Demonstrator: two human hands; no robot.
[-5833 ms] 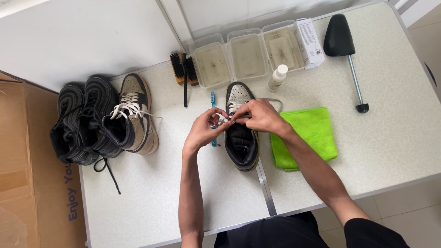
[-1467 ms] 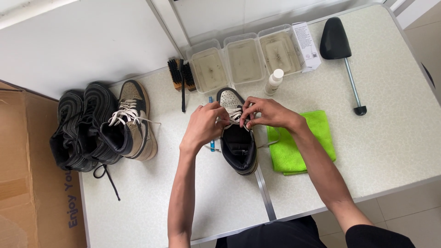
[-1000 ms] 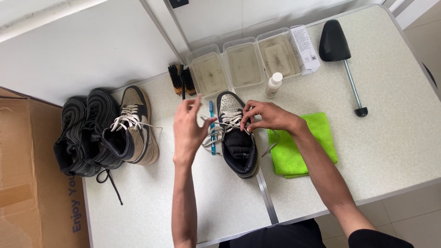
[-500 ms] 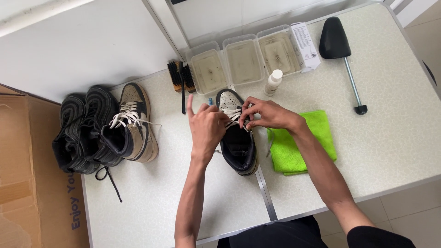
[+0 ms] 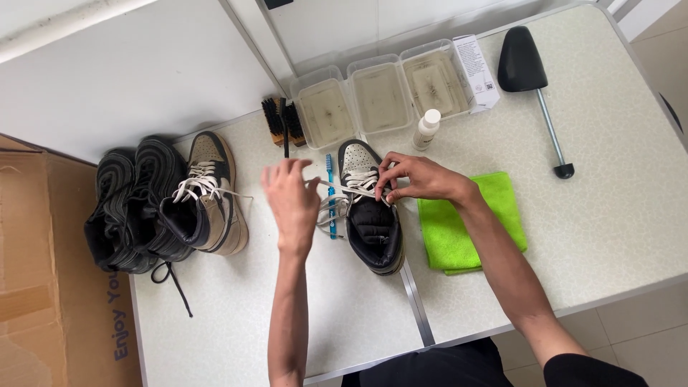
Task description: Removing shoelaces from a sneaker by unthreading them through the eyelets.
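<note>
A black and white high-top sneaker [image 5: 373,222] lies on the white table [image 5: 616,215], toe pointing away from me. My right hand [image 5: 416,177] pinches the white lace [image 5: 337,193] at the eyelets on the shoe's right side. My left hand [image 5: 290,201] is to the left of the shoe, drawing a strand of that lace out sideways between its fingers. Under the lace loops, a blue toothbrush [image 5: 330,172] lies beside the shoe.
A green cloth [image 5: 487,222] lies right of the shoe. Three clear tubs [image 5: 380,89], brushes [image 5: 281,122], a small white bottle [image 5: 427,129], a white box [image 5: 475,64] and a black shoe tree [image 5: 530,72] sit at the back. More sneakers [image 5: 165,204] stand left, by a cardboard box [image 5: 43,287].
My left hand has moved left, away from the shoe, pulling the lace out sideways. My right hand stays at the eyelets.
</note>
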